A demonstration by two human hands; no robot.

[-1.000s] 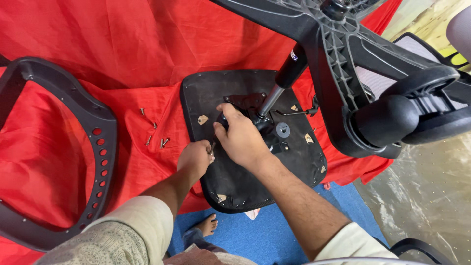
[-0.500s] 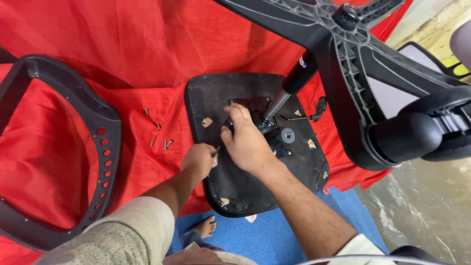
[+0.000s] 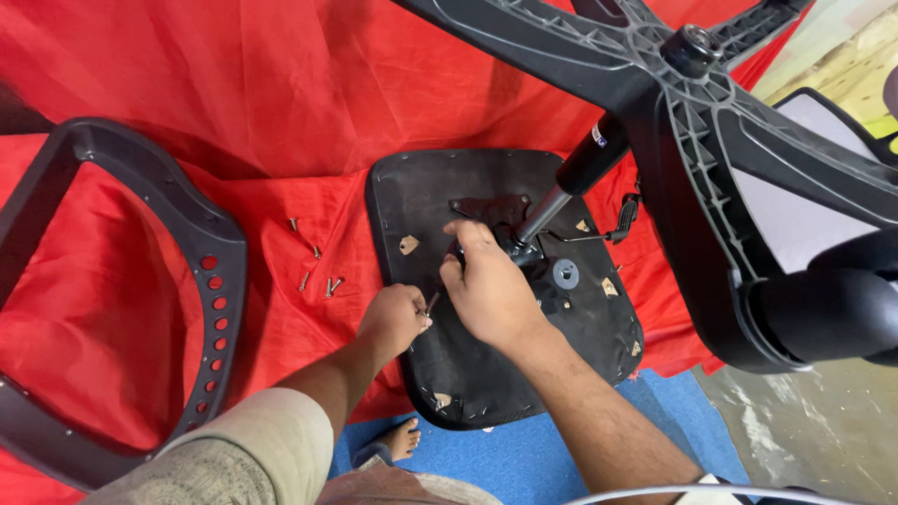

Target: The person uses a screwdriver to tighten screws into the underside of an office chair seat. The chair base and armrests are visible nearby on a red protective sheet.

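Head view: seat base [image 3: 440,374] lies on red cloth [image 3: 234,112] over blue mat [image 3: 524,463]

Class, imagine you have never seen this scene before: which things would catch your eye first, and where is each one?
The bright red cloth fills most of the view. At its centre lies an upturned black chair seat, where the left hand and right hand work at the metal mechanism beside the gas cylinder. The black star base looms across the upper right, a curved black frame lies at the left, and loose screws sit between frame and seat.
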